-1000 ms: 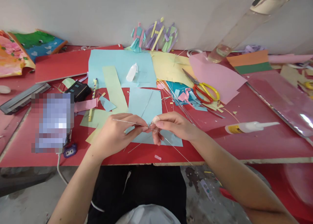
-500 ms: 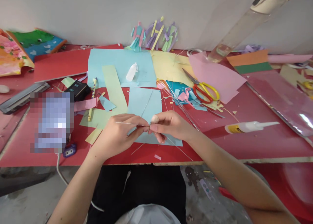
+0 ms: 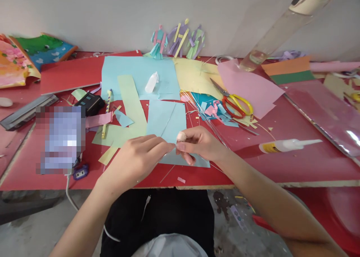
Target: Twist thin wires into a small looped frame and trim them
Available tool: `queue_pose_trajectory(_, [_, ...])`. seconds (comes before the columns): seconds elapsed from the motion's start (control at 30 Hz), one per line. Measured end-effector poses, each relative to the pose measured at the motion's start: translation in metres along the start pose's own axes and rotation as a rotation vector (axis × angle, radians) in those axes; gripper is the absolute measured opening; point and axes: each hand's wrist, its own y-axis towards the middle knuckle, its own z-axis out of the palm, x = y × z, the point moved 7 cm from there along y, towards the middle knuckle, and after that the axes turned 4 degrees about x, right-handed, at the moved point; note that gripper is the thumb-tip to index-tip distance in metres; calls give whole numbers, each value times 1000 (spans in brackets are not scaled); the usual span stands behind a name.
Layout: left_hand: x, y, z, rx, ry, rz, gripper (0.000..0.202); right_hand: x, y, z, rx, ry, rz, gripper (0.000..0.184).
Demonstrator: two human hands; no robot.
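The thin wire pinched in your fingertips is bare metal with a faint sheen. Under your grip lies smooth, matt blue paper on a matt red board. Beyond your right hand, the scissors show glossy plastic handles and dull metal blades.

Thin silvery wire, mostly hidden, pinched at mid-length, just above light-blue paper sheet
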Motion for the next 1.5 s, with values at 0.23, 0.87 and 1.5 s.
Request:
queue_pose_trajectory(0.23, [25, -5, 15, 367, -655, -413, 15, 1, -4, 10, 144, -76, 77, 24])
queue_pose_trajectory(0.87, [24, 3, 31, 500, -758, -406, 19, -1, -7, 18, 169, -163, 136, 30])
queue_pose_trajectory(1.5, [-26, -7, -6, -217, 337, -42, 11, 4, -4, 6, -15, 18, -41, 29])
